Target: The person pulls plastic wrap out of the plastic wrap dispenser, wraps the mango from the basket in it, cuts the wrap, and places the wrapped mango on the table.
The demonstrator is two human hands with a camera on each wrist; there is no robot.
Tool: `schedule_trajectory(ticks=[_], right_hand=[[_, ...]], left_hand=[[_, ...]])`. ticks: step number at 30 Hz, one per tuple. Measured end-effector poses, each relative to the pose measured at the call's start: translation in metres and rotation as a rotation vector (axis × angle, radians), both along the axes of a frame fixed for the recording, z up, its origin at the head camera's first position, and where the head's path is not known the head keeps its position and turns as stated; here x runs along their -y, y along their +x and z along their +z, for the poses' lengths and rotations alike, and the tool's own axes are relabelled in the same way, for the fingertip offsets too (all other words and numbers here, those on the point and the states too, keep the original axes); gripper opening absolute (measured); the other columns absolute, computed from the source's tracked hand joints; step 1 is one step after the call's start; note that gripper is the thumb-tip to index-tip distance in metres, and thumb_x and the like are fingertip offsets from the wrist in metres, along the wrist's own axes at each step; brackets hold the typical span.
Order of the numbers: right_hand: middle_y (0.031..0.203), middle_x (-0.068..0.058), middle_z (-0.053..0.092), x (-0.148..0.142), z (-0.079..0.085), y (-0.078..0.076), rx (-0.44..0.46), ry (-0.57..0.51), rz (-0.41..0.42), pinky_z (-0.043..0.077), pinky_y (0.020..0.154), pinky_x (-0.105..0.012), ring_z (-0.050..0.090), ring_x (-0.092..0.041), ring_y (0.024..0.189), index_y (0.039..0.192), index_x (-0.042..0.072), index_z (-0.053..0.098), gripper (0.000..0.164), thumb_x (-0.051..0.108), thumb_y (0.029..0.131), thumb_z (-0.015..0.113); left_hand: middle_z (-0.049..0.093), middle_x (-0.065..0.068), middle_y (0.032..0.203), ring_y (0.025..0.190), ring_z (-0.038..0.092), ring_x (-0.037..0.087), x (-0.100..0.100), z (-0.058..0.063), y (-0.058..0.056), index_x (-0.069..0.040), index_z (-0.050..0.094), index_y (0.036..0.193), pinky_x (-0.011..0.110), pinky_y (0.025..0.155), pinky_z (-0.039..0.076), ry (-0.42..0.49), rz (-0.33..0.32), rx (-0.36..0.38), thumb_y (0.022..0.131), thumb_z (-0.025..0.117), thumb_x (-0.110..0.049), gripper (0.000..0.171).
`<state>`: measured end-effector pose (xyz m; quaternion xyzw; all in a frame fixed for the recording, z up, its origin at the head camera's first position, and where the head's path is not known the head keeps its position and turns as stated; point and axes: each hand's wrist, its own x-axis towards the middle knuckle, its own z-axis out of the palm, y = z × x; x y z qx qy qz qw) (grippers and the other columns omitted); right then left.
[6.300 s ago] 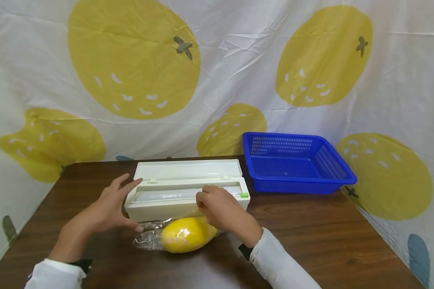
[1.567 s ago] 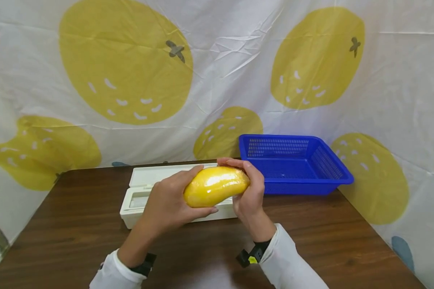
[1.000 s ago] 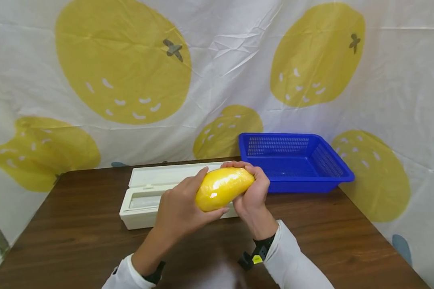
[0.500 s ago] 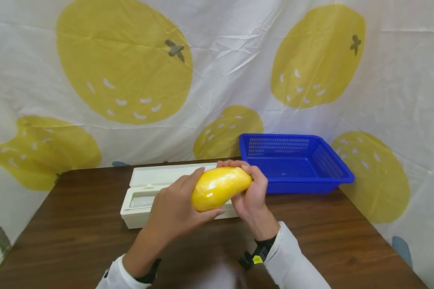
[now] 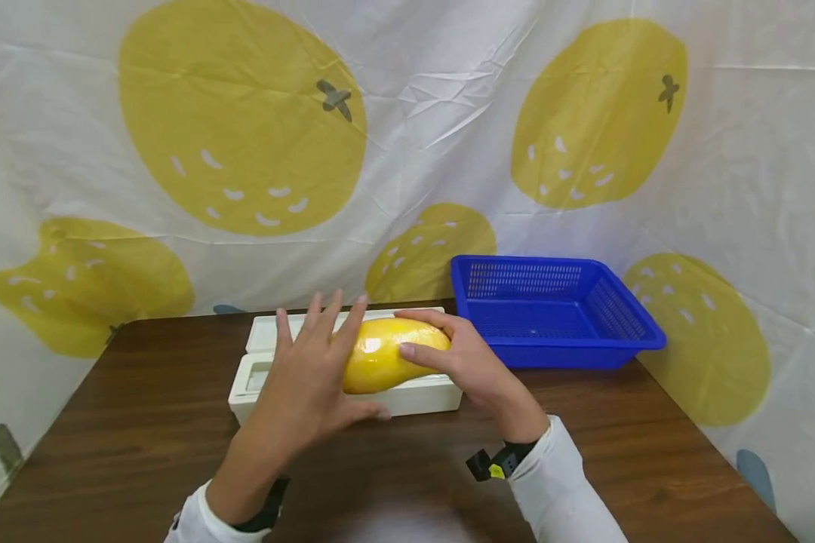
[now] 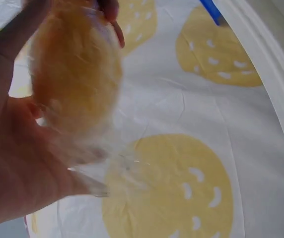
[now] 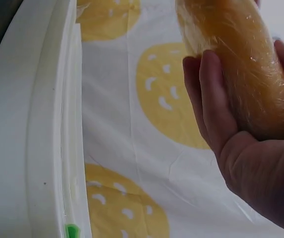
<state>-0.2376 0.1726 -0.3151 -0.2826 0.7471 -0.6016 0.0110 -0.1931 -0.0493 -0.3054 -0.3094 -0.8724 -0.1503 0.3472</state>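
A yellow mango (image 5: 383, 354) wrapped in clear cling film is held up above the white cling film dispenser (image 5: 417, 398). My right hand (image 5: 472, 362) grips its right end, thumb across the near side and fingers round the far side. At the other end, my left hand (image 5: 302, 381) has its fingers straight and spread; whether it touches the fruit is unclear. In the left wrist view, loose film (image 6: 127, 168) trails from the blurred mango (image 6: 77, 69) near the left palm. The right wrist view shows the right fingers (image 7: 214, 94) curled against the wrapped mango (image 7: 251, 74).
The dispenser's lid (image 5: 261, 332) stands open at the back, and a green cutter slider (image 7: 72, 230) shows on its edge. A blue plastic basket (image 5: 557, 356) stands at the back right of the brown wooden table (image 5: 143, 422). Behind hangs a fruit-print cloth (image 5: 435, 121).
Earlier the mango lay on the table in front of the dispenser; both hands then gripped it in the air. Now the left fingers have spread off it and the right thumb has moved onto its near side.
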Motion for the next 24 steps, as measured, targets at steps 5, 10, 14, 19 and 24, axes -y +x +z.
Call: schedule_trajectory(ticks=[5,10,14,19,24], right_hand=[[0.11,-0.015,0.068,0.011,-0.001,0.005,-0.105,0.132,-0.101,0.057,0.068,-0.031,0.064,-0.022,0.085,0.133,0.01,0.062,0.049,0.022,0.087,0.074],[0.112,-0.016,0.07,0.018,0.0,0.009,-0.165,0.131,-0.118,0.057,0.065,-0.032,0.064,-0.021,0.083,0.132,0.01,0.064,0.05,0.02,0.085,0.077],[0.115,-0.017,0.069,0.012,0.002,0.011,-0.163,0.043,-0.149,0.056,0.064,-0.027,0.064,-0.022,0.084,0.13,0.008,0.065,0.047,0.015,0.085,0.076],[0.114,-0.019,0.066,0.005,0.005,0.012,-0.147,-0.043,-0.109,0.057,0.064,-0.024,0.064,-0.024,0.085,0.13,0.006,0.064,0.045,0.012,0.086,0.074],[0.117,-0.02,0.065,0.004,0.005,0.012,-0.147,-0.066,-0.088,0.057,0.064,-0.023,0.063,-0.024,0.084,0.13,0.005,0.063,0.045,0.011,0.087,0.072]], left_hand=[[0.024,0.032,0.157,0.144,0.009,0.048,-0.012,-0.006,-0.002,-0.003,0.033,0.153,0.079,0.105,0.02,0.065,-0.117,-0.057,0.068,0.078,-0.064,0.113],[0.037,0.031,0.152,0.142,0.022,0.044,-0.022,-0.014,-0.013,0.0,0.048,0.144,0.071,0.107,0.03,0.075,-0.106,-0.192,0.095,0.041,-0.066,0.082],[0.049,0.03,0.143,0.136,0.037,0.04,-0.017,-0.017,-0.024,0.003,0.059,0.132,0.064,0.102,0.043,0.16,-0.097,-0.26,0.099,0.033,-0.062,0.078],[0.058,0.026,0.135,0.123,0.054,0.033,-0.011,-0.021,-0.035,0.004,0.066,0.123,0.059,0.091,0.053,0.35,-0.226,-0.245,0.101,0.038,-0.053,0.067],[0.071,0.027,0.114,0.106,0.066,0.033,-0.014,-0.026,-0.04,0.008,0.073,0.104,0.044,0.091,0.057,0.638,-0.397,-0.275,0.096,0.049,-0.022,0.039]])
